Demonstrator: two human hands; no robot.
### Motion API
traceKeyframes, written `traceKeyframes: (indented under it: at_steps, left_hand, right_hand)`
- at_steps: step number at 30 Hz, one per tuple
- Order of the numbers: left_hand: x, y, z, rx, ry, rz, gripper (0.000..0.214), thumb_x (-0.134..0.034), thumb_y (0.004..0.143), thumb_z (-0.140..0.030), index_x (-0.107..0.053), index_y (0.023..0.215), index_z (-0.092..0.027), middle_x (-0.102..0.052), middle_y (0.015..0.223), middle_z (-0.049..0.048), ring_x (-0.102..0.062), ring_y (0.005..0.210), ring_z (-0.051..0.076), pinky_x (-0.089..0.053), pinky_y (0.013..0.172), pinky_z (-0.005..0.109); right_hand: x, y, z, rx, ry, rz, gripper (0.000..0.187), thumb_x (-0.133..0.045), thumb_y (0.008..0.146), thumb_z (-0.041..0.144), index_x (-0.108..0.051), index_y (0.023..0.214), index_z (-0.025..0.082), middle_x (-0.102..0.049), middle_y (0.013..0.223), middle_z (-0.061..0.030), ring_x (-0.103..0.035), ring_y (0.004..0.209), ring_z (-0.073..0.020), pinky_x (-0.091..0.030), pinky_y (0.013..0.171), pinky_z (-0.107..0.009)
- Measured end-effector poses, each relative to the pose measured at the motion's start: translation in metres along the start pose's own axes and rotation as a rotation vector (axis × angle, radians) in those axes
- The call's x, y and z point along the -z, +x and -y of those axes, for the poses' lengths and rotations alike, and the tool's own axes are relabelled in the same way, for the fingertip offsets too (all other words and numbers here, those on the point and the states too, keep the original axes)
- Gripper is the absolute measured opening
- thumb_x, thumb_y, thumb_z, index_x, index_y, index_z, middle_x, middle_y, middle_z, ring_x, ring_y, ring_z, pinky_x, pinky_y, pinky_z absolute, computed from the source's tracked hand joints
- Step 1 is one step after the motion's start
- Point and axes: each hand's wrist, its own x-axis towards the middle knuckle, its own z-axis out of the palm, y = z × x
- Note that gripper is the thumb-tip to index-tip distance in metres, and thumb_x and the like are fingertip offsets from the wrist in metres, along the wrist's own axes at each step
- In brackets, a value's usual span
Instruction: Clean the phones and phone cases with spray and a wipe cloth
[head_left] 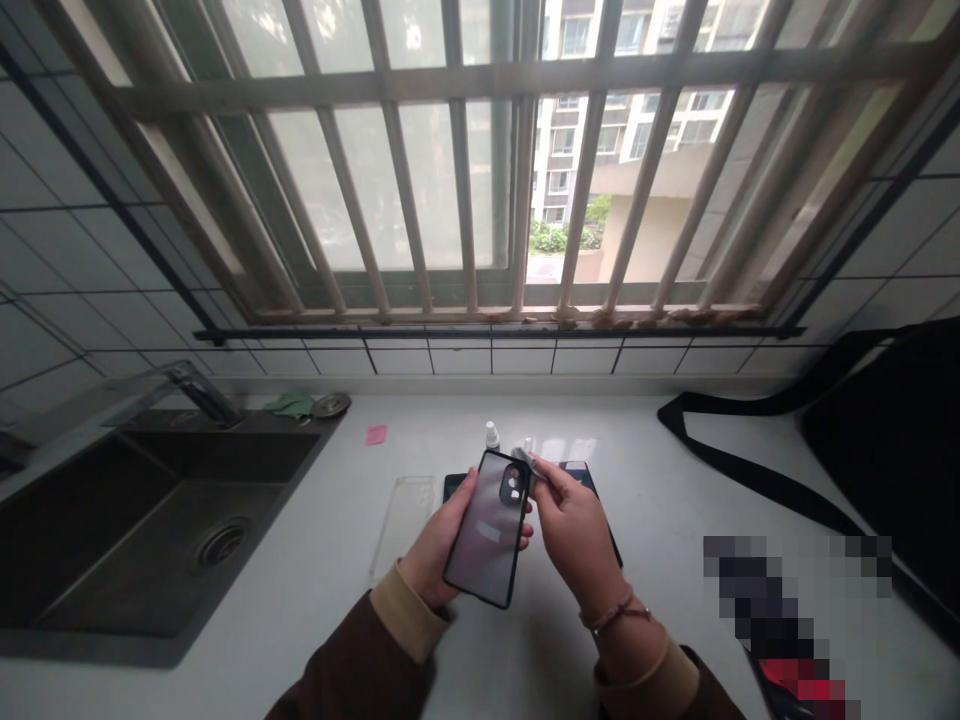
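Note:
My left hand (439, 545) grips a dark phone case (486, 528) from behind and holds it upright above the white counter (660, 480), its inner side facing me. My right hand (571, 525) pinches a small white wipe (527, 456) against the case's top right edge, near the camera cutout. A small white bottle (492, 434) stands on the counter just behind the case. A clear phone case (403, 520) lies flat to the left of my hands. A dark phone (581, 472) lies partly hidden under my right hand.
A dark sink (161, 525) with a tap (199, 390) fills the left side. A black bag with a long strap (757, 478) lies at the right. A pink scrap (376, 434), a green cloth (291, 403) and a sink plug (331, 404) sit near the tiled wall. A barred window stands behind.

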Motion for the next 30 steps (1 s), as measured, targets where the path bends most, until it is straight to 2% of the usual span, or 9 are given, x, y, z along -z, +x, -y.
traceKeyframes:
  at_steps: [4,6,12,17,19,23,25,28,30]
  left_hand:
    - [0.001,0.003,0.000,-0.117,0.059,-0.082,0.032,-0.071,0.096,-0.033,-0.073,0.118,-0.010,-0.080,0.107,0.0160,-0.078,0.079,0.022,-0.062,0.073,0.029]
    - [0.000,0.006,0.002,-0.210,0.087,-0.147,0.025,-0.070,0.094,-0.019,-0.071,0.117,-0.011,-0.080,0.104,0.0138,-0.076,0.075,0.019,-0.062,0.071,0.028]
    - [0.004,0.015,0.001,-0.438,0.022,-0.342,0.025,-0.067,0.094,-0.020,-0.068,0.118,-0.013,-0.080,0.102,0.0096,-0.077,0.079,0.019,-0.063,0.076,0.030]
    - [0.009,0.015,-0.012,-0.598,-0.084,-0.513,0.019,-0.064,0.092,-0.023,-0.070,0.109,-0.014,-0.080,0.093,0.0063,-0.076,0.075,0.019,-0.064,0.075,0.032]
    - [0.008,0.012,-0.017,-0.589,-0.176,-0.502,0.024,-0.059,0.095,-0.027,-0.071,0.109,-0.012,-0.080,0.095,0.0097,-0.077,0.077,0.021,-0.064,0.076,0.034]
    - [0.003,0.004,-0.021,-0.461,-0.295,-0.267,0.045,-0.049,0.099,-0.034,-0.073,0.118,-0.002,-0.077,0.116,0.0245,-0.078,0.096,0.029,-0.064,0.089,0.042]
    - [0.002,0.001,-0.022,-0.451,-0.319,-0.194,0.048,-0.050,0.098,-0.035,-0.072,0.121,0.001,-0.074,0.123,0.0278,-0.076,0.106,0.033,-0.061,0.097,0.046]
    - [0.003,-0.001,-0.022,-0.456,-0.386,-0.206,0.044,-0.053,0.098,-0.037,-0.075,0.116,-0.003,-0.078,0.116,0.0234,-0.077,0.102,0.032,-0.060,0.099,0.051]
    - [0.004,0.000,-0.022,-0.446,-0.411,-0.241,0.038,-0.055,0.098,-0.035,-0.076,0.109,-0.006,-0.080,0.104,0.0184,-0.078,0.090,0.030,-0.061,0.097,0.052]
  right_hand:
    - [-0.003,-0.002,0.004,-0.031,-0.022,0.023,0.041,-0.055,0.100,0.032,-0.074,0.135,0.021,-0.080,0.122,-0.0103,-0.077,0.108,-0.0296,-0.062,0.093,-0.042]
    - [-0.005,-0.004,0.007,-0.011,-0.026,0.038,0.040,-0.055,0.100,0.032,-0.075,0.133,0.022,-0.078,0.127,-0.0104,-0.076,0.113,-0.0303,-0.062,0.095,-0.042]
    - [-0.010,-0.012,0.012,0.083,-0.052,0.189,0.034,-0.055,0.098,0.023,-0.081,0.120,0.023,-0.082,0.110,-0.0091,-0.079,0.095,-0.0274,-0.061,0.084,-0.037]
    - [-0.015,-0.017,0.018,0.026,0.044,0.329,0.029,-0.055,0.094,0.018,-0.083,0.101,0.021,-0.081,0.093,-0.0052,-0.075,0.085,-0.0226,-0.058,0.078,-0.031]
    - [-0.017,-0.020,0.020,0.002,0.129,0.393,0.031,-0.053,0.093,0.016,-0.083,0.100,0.021,-0.080,0.090,-0.0034,-0.074,0.085,-0.0214,-0.057,0.078,-0.030]
    - [-0.022,-0.026,0.025,0.003,0.222,0.452,0.029,-0.054,0.093,0.018,-0.083,0.096,0.022,-0.078,0.084,-0.0016,-0.071,0.080,-0.0205,-0.055,0.071,-0.027]
    - [-0.024,-0.028,0.025,-0.005,0.229,0.452,0.026,-0.058,0.094,0.022,-0.083,0.090,0.021,-0.077,0.079,-0.0020,-0.070,0.076,-0.0207,-0.054,0.066,-0.027]
    - [-0.025,-0.026,0.022,-0.047,0.275,0.417,0.025,-0.060,0.094,0.028,-0.084,0.098,0.022,-0.080,0.086,-0.0036,-0.073,0.080,-0.0231,-0.059,0.072,-0.031]
    - [-0.022,-0.022,0.018,-0.079,0.308,0.303,0.029,-0.060,0.095,0.030,-0.084,0.109,0.022,-0.082,0.097,-0.0055,-0.075,0.089,-0.0255,-0.061,0.080,-0.035]
